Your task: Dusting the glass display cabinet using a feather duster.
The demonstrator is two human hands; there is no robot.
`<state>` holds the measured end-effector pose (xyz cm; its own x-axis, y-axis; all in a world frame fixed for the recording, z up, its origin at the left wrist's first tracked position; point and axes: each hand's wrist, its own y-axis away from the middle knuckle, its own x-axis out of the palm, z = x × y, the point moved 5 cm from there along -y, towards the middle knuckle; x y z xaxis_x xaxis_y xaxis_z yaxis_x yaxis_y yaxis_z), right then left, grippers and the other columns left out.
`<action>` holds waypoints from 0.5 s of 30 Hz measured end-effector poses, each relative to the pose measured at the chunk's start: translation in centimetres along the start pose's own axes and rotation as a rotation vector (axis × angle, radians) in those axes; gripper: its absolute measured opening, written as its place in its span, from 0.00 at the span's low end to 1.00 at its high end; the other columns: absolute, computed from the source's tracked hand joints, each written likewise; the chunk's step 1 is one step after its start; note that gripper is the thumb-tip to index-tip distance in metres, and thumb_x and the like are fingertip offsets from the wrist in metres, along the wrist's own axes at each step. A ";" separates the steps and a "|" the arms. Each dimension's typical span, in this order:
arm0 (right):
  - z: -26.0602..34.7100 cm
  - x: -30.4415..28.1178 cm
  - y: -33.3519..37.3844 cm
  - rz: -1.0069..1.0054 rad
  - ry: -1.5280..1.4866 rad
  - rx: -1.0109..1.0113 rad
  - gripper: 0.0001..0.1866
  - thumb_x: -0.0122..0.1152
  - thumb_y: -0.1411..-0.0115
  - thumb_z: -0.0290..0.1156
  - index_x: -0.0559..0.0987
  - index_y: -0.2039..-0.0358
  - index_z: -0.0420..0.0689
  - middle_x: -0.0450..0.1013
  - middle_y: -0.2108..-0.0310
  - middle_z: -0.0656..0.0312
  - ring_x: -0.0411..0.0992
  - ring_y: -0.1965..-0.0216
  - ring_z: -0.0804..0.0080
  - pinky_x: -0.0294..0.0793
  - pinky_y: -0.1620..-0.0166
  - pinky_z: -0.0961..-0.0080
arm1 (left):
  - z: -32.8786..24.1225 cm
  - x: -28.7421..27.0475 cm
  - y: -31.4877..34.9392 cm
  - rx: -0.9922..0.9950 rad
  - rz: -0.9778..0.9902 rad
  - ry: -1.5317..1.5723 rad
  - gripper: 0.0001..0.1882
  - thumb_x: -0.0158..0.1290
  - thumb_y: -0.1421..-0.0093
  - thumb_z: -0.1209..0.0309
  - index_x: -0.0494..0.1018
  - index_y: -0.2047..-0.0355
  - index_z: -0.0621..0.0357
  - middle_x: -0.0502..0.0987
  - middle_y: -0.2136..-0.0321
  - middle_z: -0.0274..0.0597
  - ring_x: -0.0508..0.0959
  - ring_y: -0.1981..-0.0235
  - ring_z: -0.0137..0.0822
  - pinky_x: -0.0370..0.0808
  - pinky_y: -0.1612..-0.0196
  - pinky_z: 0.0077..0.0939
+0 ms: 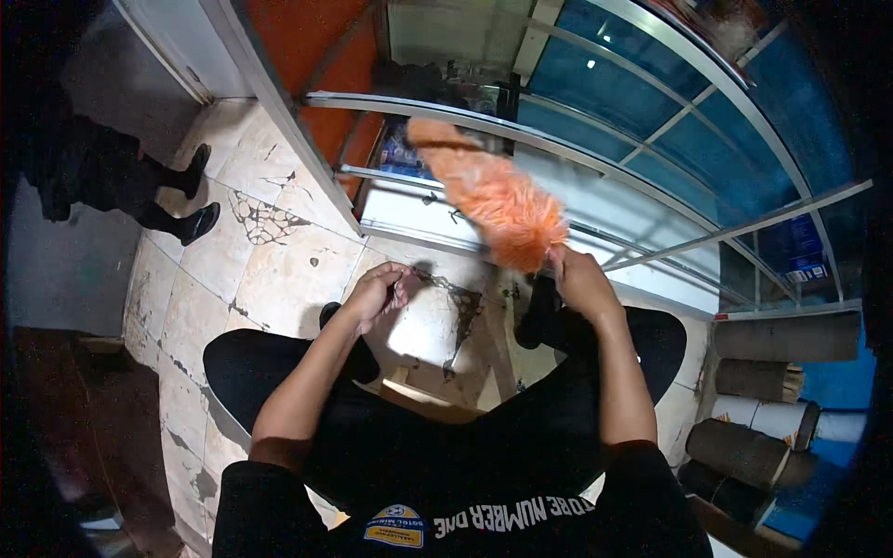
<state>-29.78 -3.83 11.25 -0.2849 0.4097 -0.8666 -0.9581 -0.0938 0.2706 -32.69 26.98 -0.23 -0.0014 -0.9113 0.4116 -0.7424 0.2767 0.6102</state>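
An orange fluffy duster [510, 206] slants up and to the left from my right hand [586, 286], which is closed round its handle end. The duster lies across the metal rails at the front of a glass display cabinet [651, 200]; whether it touches them I cannot tell. Above the tiled floor, between my knees and the cabinet, hovers my left hand [377, 293]. Its fingers curl loosely and stand a little apart, with nothing visible in them. Most of the duster's handle is hidden by my right hand.
Cracked, stained floor tiles [279, 270] spread to the left. A person's legs in black shoes [200, 223] are there, near a white door [172, 42]. Dark rolls [744, 451] are stacked at the right on something blue. Beneath me shows a wooden seat edge [423, 400].
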 end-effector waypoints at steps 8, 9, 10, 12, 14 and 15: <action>-0.1 5.8 1.9 0.210 0.124 -0.519 0.10 0.50 0.53 0.26 0.74 0.68 0.44 0.73 0.67 0.52 0.72 0.65 0.53 0.71 0.63 0.62 | -3.6 1.2 1.9 0.015 0.072 -0.144 0.09 0.38 0.39 0.73 0.64 0.60 0.63 0.67 0.78 0.38 0.69 0.78 0.31 0.69 0.72 0.22; -0.2 6.3 2.2 0.204 0.105 -0.509 0.10 0.50 0.53 0.26 0.74 0.68 0.44 0.73 0.67 0.52 0.72 0.65 0.53 0.71 0.63 0.62 | -3.9 0.7 2.0 0.003 0.073 -0.163 0.09 0.38 0.39 0.73 0.64 0.60 0.63 0.67 0.78 0.38 0.69 0.78 0.31 0.69 0.72 0.22; -0.2 6.8 2.6 0.177 0.164 -0.531 0.09 0.50 0.54 0.26 0.75 0.69 0.44 0.74 0.68 0.52 0.72 0.66 0.54 0.72 0.64 0.62 | -4.1 0.0 2.1 0.004 0.031 -0.170 0.09 0.39 0.39 0.73 0.64 0.60 0.62 0.67 0.77 0.38 0.70 0.78 0.31 0.69 0.72 0.23; -0.5 7.4 3.3 0.122 0.296 -0.570 0.07 0.51 0.54 0.26 0.75 0.73 0.43 0.74 0.70 0.53 0.72 0.67 0.56 0.72 0.66 0.61 | -4.1 -1.2 1.6 0.014 -0.043 -0.181 0.09 0.40 0.39 0.72 0.64 0.60 0.62 0.68 0.76 0.39 0.70 0.77 0.32 0.69 0.72 0.23; 1.4 6.7 3.8 0.215 0.310 -0.447 0.06 0.52 0.55 0.26 0.76 0.76 0.43 0.74 0.72 0.54 0.73 0.69 0.58 0.72 0.68 0.61 | -3.6 -2.6 0.9 0.011 -0.087 -0.237 0.09 0.41 0.40 0.72 0.64 0.60 0.62 0.68 0.76 0.40 0.70 0.77 0.32 0.69 0.72 0.23; 2.2 7.0 4.0 0.317 0.330 -0.340 0.05 0.53 0.56 0.27 0.77 0.78 0.43 0.74 0.75 0.54 0.73 0.71 0.60 0.72 0.70 0.61 | -3.4 -3.7 0.8 0.016 -0.140 -0.278 0.10 0.41 0.40 0.72 0.64 0.60 0.62 0.68 0.75 0.40 0.70 0.77 0.32 0.69 0.72 0.23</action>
<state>-35.51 0.66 7.16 -0.5021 0.0135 -0.8647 -0.7642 -0.4750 0.4363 -31.01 31.61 1.05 -0.0796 -0.9894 0.1218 -0.7585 0.1394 0.6366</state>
